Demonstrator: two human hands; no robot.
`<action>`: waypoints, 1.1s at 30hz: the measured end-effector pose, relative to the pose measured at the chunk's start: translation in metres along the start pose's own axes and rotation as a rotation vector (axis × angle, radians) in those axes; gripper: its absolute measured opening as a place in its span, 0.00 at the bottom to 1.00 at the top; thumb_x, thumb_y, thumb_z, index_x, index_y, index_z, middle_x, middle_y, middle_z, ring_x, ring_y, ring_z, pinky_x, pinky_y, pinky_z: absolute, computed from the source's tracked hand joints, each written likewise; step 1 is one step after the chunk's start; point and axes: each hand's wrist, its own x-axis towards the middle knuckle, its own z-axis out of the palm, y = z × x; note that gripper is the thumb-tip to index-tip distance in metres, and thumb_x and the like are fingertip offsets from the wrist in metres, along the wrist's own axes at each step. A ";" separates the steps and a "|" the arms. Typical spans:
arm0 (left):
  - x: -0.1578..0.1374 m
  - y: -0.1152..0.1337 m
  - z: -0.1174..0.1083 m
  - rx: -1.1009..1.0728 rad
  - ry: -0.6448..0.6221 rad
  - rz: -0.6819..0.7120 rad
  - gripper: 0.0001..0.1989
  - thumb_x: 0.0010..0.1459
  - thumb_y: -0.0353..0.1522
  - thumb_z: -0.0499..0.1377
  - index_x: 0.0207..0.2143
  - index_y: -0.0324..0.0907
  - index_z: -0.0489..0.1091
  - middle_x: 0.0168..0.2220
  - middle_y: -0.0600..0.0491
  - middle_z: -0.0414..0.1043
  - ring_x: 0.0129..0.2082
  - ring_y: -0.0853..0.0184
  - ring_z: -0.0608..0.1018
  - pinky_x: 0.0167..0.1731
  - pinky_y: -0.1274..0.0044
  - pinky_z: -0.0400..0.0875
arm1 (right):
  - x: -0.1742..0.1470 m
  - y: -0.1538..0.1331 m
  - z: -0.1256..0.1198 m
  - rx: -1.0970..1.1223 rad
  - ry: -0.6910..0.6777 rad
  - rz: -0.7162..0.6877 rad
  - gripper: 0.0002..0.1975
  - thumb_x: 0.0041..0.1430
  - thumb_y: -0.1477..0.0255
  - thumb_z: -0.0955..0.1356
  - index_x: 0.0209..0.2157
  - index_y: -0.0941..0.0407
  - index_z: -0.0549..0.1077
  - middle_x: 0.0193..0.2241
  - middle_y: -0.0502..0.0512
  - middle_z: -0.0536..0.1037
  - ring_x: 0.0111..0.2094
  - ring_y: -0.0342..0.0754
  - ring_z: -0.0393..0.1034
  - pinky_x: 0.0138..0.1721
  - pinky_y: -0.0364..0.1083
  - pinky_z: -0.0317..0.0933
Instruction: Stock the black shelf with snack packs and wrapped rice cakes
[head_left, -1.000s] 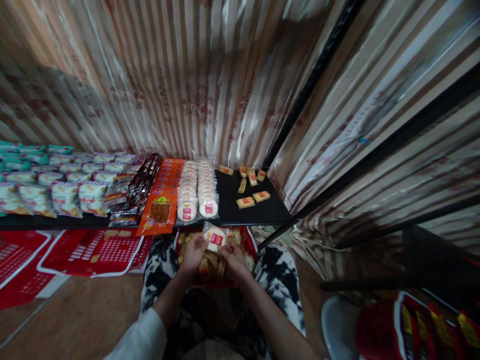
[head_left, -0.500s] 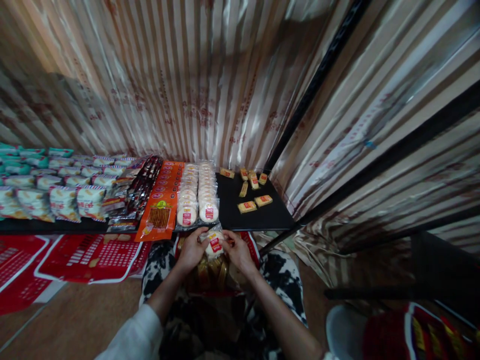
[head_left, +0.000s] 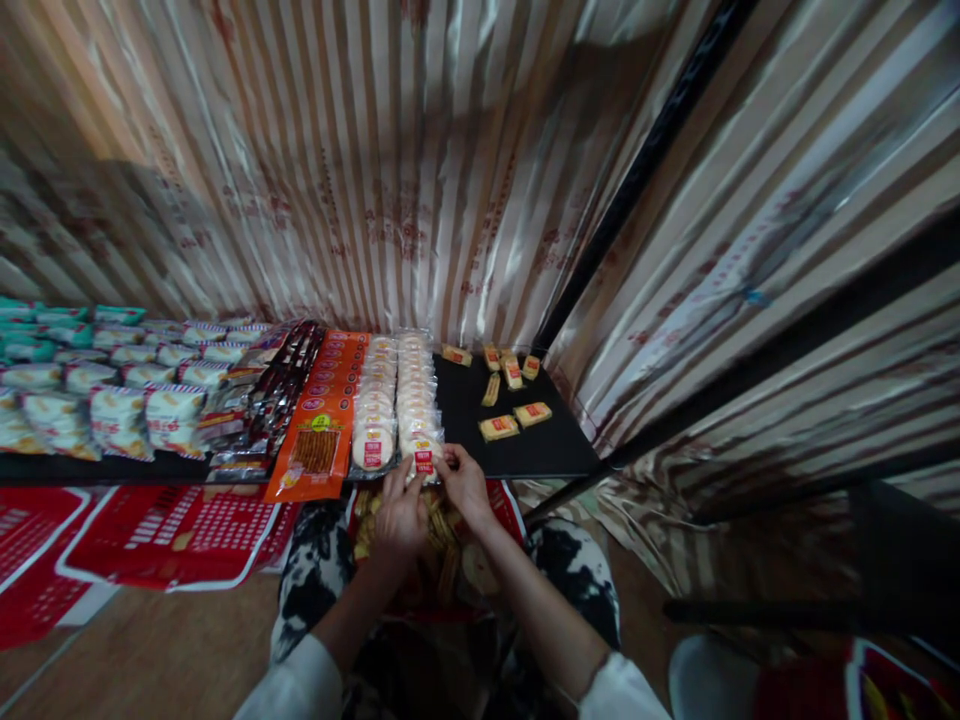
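Observation:
At the shelf's front edge, a clear packet of round white rice crackers (head_left: 422, 462) with a red label lies at the near end of the right-hand row. My left hand (head_left: 400, 515) has its fingers on the packet's lower left edge. From the right side, my right hand (head_left: 464, 487) pinches the same packet between thumb and fingers. Beside it runs another row of cracker packets (head_left: 373, 450). Below my hands, a red basket (head_left: 512, 505) between my knees holds many small yellow-wrapped packets (head_left: 442, 530).
The black shelf (head_left: 547, 455) carries scattered yellow biscuit packets (head_left: 499, 427) on the right. Left of the crackers are an orange snack bag (head_left: 311, 450), dark brown packets (head_left: 240, 420) and white bags (head_left: 172, 415). Red baskets (head_left: 172, 530) sit underneath. A black pole (head_left: 637, 180) slants at the right.
Both hands have moved the cracker packet up and forward from above the basket onto the front of the right-hand row. My left hand has shifted from its side to its lower edge.

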 end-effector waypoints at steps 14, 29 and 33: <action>0.015 0.000 0.010 0.084 -0.013 0.002 0.22 0.51 0.24 0.48 0.50 0.35 0.66 0.60 0.43 0.55 0.59 0.57 0.58 0.58 0.67 0.57 | 0.014 -0.005 0.007 -0.161 0.074 -0.041 0.09 0.53 0.67 0.64 0.34 0.57 0.71 0.33 0.56 0.77 0.35 0.49 0.71 0.39 0.45 0.62; 0.025 -0.011 0.025 0.137 0.137 0.091 0.23 0.50 0.23 0.48 0.50 0.30 0.66 0.58 0.40 0.59 0.57 0.55 0.61 0.57 0.65 0.60 | 0.017 -0.005 0.017 -0.264 0.210 -0.110 0.11 0.55 0.67 0.62 0.35 0.58 0.72 0.32 0.57 0.76 0.37 0.51 0.69 0.41 0.47 0.61; 0.023 -0.011 0.027 0.165 0.142 0.102 0.24 0.50 0.22 0.48 0.50 0.28 0.65 0.58 0.39 0.58 0.58 0.55 0.61 0.56 0.65 0.61 | 0.014 0.000 0.019 -0.168 0.200 -0.138 0.15 0.56 0.65 0.61 0.39 0.59 0.71 0.35 0.59 0.75 0.38 0.51 0.68 0.39 0.48 0.63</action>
